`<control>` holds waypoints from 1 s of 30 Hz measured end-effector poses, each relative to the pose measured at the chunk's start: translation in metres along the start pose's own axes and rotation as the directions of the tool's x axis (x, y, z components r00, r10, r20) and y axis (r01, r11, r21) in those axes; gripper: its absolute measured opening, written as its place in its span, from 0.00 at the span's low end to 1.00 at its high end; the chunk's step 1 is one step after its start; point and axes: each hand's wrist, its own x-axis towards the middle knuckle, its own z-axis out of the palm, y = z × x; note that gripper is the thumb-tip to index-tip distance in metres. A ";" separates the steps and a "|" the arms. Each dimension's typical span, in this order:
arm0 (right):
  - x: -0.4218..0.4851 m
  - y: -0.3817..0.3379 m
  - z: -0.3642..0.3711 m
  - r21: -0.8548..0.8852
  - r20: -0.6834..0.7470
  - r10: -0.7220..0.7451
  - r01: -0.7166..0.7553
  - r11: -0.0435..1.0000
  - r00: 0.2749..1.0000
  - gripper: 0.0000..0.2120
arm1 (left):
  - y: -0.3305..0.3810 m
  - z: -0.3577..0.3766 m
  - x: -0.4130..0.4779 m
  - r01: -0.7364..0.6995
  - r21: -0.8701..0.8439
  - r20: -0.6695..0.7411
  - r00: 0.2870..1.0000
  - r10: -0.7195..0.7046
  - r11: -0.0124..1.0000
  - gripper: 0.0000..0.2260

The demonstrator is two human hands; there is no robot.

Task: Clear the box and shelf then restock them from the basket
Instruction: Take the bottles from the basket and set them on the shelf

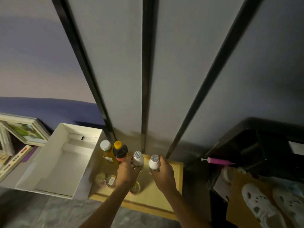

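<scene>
My left hand (127, 171) grips a white bottle (137, 157) with a patterned cap, upright over the yellow wooden shelf top (171, 181). A second matching white bottle (154, 161) is gripped by my right hand (163, 175) just to the right. Behind them stand a white-capped yellow bottle (106, 149) and a dark bottle with a yellow cap (119, 151). Small round jars (106, 179) lie on the shelf near my left wrist. The white box (49, 163) at left is open with nothing visible inside.
Framed pictures (24, 132) lean at far left beside the box. A black container (256, 145) sits at right with a pink pump (218, 161) on its edge. White clogs (263, 206) lie at lower right. Grey panels with black rails rise behind.
</scene>
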 end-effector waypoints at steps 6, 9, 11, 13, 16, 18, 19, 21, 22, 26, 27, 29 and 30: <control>0.018 0.016 0.039 0.063 0.012 -0.022 0.021 0.998 1.000 0.16 | -0.028 0.037 0.016 0.041 0.011 -0.027 0.999 -0.041 0.999 0.21; 0.021 0.027 0.048 0.031 0.004 -0.011 0.011 0.999 1.000 0.17 | -0.039 0.044 0.018 0.056 -0.013 -0.017 0.998 -0.057 0.998 0.23; 0.022 0.030 0.049 0.015 0.008 -0.002 0.002 1.000 1.000 0.19 | -0.042 0.044 0.018 0.045 -0.017 -0.015 0.999 -0.045 0.999 0.25; 0.028 0.031 0.052 -0.014 0.008 0.009 -0.009 1.000 1.000 0.22 | -0.038 0.041 0.018 0.018 -0.019 -0.023 1.000 -0.018 1.000 0.27; 0.036 0.029 0.056 -0.025 0.027 0.041 -0.040 0.999 0.999 0.23 | -0.032 0.041 0.018 -0.012 -0.013 -0.030 0.999 0.011 1.000 0.30; 0.037 0.028 0.054 -0.025 0.056 0.049 -0.047 0.999 0.997 0.25 | -0.028 0.040 0.017 -0.003 -0.016 -0.026 1.000 0.003 1.000 0.29; 0.036 0.027 0.051 -0.023 0.071 0.043 -0.041 0.999 0.997 0.27 | -0.025 0.039 0.016 0.001 -0.020 -0.018 1.000 -0.001 1.000 0.26; 0.031 0.022 0.041 -0.003 0.103 0.034 -0.033 0.999 0.994 0.28 | -0.017 0.034 0.011 -0.011 -0.020 -0.003 1.000 0.011 1.000 0.22; 0.027 0.018 0.034 0.001 0.117 0.029 -0.029 1.000 0.993 0.29 | -0.012 0.031 0.008 -0.027 -0.018 0.002 1.000 0.027 0.999 0.21; 0.010 -0.002 -0.001 -0.052 0.153 0.000 0.008 0.999 0.988 0.33 | 0.021 0.005 -0.014 -0.112 0.039 0.028 0.993 0.111 0.993 0.23; 0.006 -0.009 -0.011 -0.088 0.157 -0.017 0.031 0.996 0.987 0.35 | 0.030 -0.004 -0.020 -0.122 0.056 0.037 0.992 0.120 0.991 0.24; -0.002 -0.027 -0.035 -0.161 0.156 -0.040 0.065 0.985 0.987 0.37 | 0.048 -0.025 -0.032 -0.162 0.108 0.042 0.986 0.159 0.981 0.27; -0.006 -0.039 -0.049 -0.194 0.148 -0.047 0.076 0.978 0.988 0.37 | 0.055 -0.035 -0.038 -0.192 0.140 0.042 0.981 0.188 0.971 0.29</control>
